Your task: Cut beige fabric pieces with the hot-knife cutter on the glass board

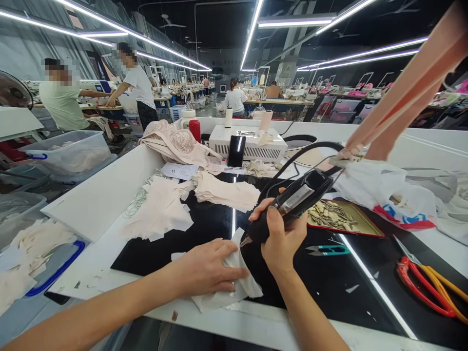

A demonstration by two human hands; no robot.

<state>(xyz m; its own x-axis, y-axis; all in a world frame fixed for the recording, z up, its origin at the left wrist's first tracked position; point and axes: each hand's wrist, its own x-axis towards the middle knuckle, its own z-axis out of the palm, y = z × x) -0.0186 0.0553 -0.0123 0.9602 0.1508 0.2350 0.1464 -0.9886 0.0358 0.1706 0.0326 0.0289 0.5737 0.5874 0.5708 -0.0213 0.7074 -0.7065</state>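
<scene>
Left hand point(212, 268): open, spread over fabric piece point(242, 291)
Right hand point(283, 234): wrapped around corded handheld tool point(298, 195)
Tool axis: two-to-eight o'clock, tip point(245, 241) at fabric edge
Fabric piece: right hand's eight o'clock; left nearer

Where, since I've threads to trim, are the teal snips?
In the head view, right of centre, the teal snips lie on the black surface, below the yellow tray and left of the red-handled scissors.
</scene>
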